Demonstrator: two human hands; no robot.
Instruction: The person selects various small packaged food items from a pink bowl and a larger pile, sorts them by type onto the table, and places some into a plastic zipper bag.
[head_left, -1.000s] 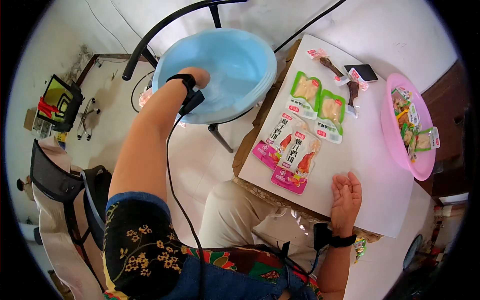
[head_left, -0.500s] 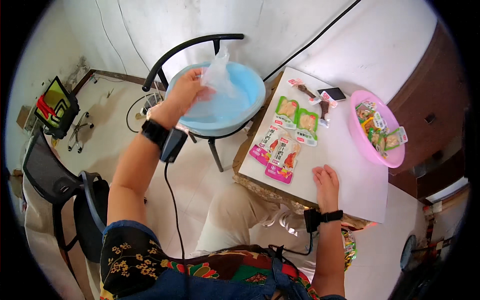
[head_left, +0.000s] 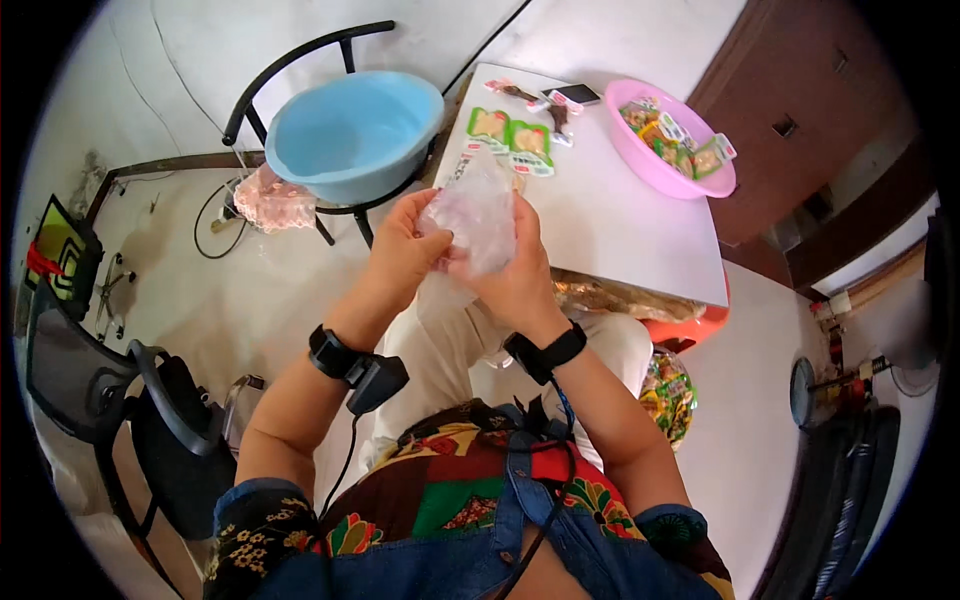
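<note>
A thin clear plastic bag (head_left: pixel 478 210) is held up in front of my lap, over the table's left front edge. My left hand (head_left: pixel 405 245) grips its left side with the thumb across it. On the other side my right hand (head_left: pixel 522 275) pinches the bag, its fingers partly behind the plastic. Just beyond lie two green-edged snack packs (head_left: pixel 530 142) side by side. The pink-and-white packs seen earlier are largely covered by the bag and my hands.
The white table (head_left: pixel 640 245) carries a black phone (head_left: pixel 572 95), small dark-snack packets (head_left: pixel 558 117) and a pink basin (head_left: pixel 640 165) of snack packs. A blue basin (head_left: pixel 345 140) rests on a black chair at left. Colourful packs (head_left: pixel 668 400) fill something near the floor at right.
My left hand has brought the plastic bag from over the blue basin to in front of me. My right hand has left the tabletop and taken hold of the bag. The view has shifted.
</note>
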